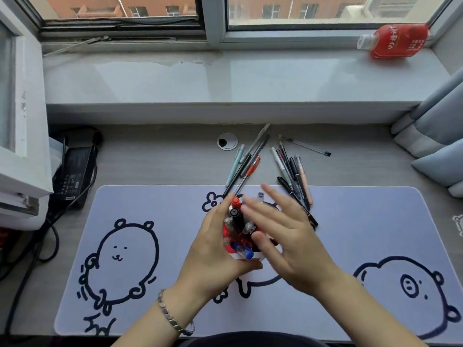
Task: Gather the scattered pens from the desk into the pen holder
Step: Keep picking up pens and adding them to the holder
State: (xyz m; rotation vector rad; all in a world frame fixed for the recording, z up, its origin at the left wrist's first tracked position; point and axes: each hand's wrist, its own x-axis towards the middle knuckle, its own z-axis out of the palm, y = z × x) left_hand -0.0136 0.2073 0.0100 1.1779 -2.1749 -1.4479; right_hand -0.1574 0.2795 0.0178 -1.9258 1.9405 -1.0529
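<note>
The left hand [213, 249] grips the one red-and-white pen holder [238, 257] mid desk mat [350, 221], roughly six pens [235, 202] inside, while the right hand [288, 236] hovers flat-fingered and empty above; from it, five loose pens [253, 167] fan at 12 o'clock and about seven at 1 o'clock.

Single view from a wide-angle camera worn on the head. It looks forward and steeply down across the desk [155, 159], facing the window [325, 11]. The left hand [213, 249], right hand [293, 241] and holder [238, 256] lie close beneath the lens, lower centre. The sill [225, 76] lies farther off, and straight lines bow toward the frame's edges.
</note>
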